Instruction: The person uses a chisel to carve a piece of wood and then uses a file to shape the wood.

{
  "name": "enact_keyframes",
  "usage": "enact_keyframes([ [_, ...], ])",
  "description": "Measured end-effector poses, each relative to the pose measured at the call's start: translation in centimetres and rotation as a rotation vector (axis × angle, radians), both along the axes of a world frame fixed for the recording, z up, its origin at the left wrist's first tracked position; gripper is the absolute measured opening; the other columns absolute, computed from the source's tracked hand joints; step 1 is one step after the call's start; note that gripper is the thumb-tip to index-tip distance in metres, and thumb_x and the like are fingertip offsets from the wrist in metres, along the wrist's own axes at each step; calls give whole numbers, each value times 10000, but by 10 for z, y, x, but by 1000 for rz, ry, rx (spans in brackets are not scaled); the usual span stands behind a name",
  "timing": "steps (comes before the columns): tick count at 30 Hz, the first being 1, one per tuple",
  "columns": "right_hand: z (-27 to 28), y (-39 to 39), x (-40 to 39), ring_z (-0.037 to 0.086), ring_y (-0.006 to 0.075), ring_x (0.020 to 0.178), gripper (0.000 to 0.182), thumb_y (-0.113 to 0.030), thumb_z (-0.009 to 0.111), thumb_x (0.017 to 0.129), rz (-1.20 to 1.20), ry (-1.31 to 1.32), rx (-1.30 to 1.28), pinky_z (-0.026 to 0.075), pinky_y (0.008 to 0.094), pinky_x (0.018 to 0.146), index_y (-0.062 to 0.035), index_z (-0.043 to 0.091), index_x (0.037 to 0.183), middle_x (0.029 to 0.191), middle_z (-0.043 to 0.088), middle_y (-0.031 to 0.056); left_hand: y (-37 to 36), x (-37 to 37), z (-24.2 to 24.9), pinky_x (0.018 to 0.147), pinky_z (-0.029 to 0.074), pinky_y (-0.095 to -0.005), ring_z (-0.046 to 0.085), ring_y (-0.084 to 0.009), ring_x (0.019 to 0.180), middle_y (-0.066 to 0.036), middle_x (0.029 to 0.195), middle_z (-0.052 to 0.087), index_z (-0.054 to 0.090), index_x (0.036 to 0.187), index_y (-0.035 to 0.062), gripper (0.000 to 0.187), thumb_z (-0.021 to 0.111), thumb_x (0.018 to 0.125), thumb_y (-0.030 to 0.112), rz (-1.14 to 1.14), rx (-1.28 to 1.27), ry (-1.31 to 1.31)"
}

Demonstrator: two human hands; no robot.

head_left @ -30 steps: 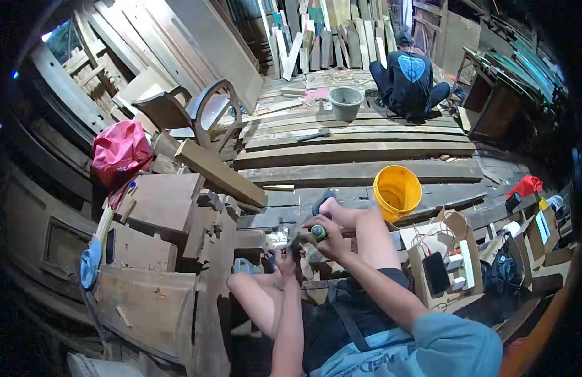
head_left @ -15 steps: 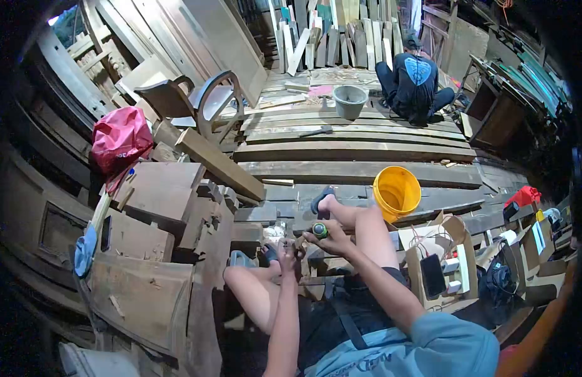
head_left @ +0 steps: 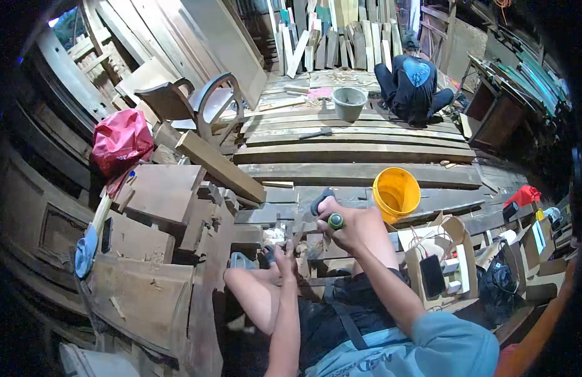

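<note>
My right hand (head_left: 347, 236) is wrapped round a tool with a green, round-ended handle (head_left: 335, 220); the end of the handle points up at me and the rest of the tool is hidden. Over my bent left leg, my left hand (head_left: 284, 260) is closed, with a thin, greyish piece (head_left: 297, 235) rising at its fingertips that is too small to name. The two hands are apart. Below and beyond my left hand lie a bluish plastic container (head_left: 242, 260) and a pale, crumpled-looking item (head_left: 274, 234).
A yellow bucket (head_left: 396, 193) stands beyond my right knee. On my right, a cardboard box (head_left: 468, 271) bears a black phone (head_left: 433, 276). Timber planks (head_left: 353, 152) cross ahead, with a grey bucket (head_left: 349, 103) and a seated person (head_left: 413, 85) behind. Wooden blocks (head_left: 162, 195) are stacked left.
My right hand has moved right and slightly up with the green-handled tool, away from my left hand. My left hand has shifted slightly down and left.
</note>
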State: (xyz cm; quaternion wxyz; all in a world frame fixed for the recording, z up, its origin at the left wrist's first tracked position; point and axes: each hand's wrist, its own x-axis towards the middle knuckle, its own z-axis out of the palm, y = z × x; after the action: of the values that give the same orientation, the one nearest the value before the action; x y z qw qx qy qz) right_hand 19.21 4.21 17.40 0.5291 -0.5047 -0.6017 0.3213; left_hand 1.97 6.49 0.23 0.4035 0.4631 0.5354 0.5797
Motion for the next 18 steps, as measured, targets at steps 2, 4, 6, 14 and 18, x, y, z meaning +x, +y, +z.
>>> enact_keyframes([
  [2, 6, -4, 5, 514, 74, 680, 97, -86, 639, 782, -14, -117, -134, 420, 227, 581, -21, 594, 838, 749, 577, 9, 2, -5, -7, 664, 411, -256, 482, -111, 713, -51, 785, 557, 529, 846, 9, 267, 621, 828, 259, -31, -79, 20],
  [4, -46, 11, 13, 528, 113, 696, 140, -50, 646, 727, -30, 237, -32, 448, 282, 634, -37, 602, 859, 770, 579, 11, 3, -4, -5, 669, 441, -253, 523, -119, 737, -68, 818, 566, 512, 913, 16, 258, 659, 798, 195, -184, -154, -265],
  [6, -43, 11, 18, 530, 115, 724, 139, -36, 648, 719, 18, 240, 161, 449, 271, 653, -28, 595, 847, 814, 574, 18, -2, 1, 10, 665, 466, -279, 549, -153, 738, -84, 846, 557, 485, 983, 12, 246, 614, 814, 136, -195, -197, -335],
  [14, -38, -24, 11, 522, 109, 737, 187, -62, 639, 740, -148, 355, 82, 440, 251, 663, -26, 558, 904, 817, 557, 24, 3, 11, -11, 569, 485, -292, 528, -152, 626, -72, 784, 555, 487, 1160, 39, 305, 422, 862, 35, -319, -304, -407],
  [18, -51, -34, 15, 526, 114, 756, 207, -122, 635, 791, -152, 206, -20, 443, 255, 678, -18, 539, 943, 843, 557, 31, 2, 20, 2, 471, 443, -304, 487, -140, 536, -32, 674, 490, 524, 1104, 54, 273, 408, 858, 80, -309, -408, -469],
])
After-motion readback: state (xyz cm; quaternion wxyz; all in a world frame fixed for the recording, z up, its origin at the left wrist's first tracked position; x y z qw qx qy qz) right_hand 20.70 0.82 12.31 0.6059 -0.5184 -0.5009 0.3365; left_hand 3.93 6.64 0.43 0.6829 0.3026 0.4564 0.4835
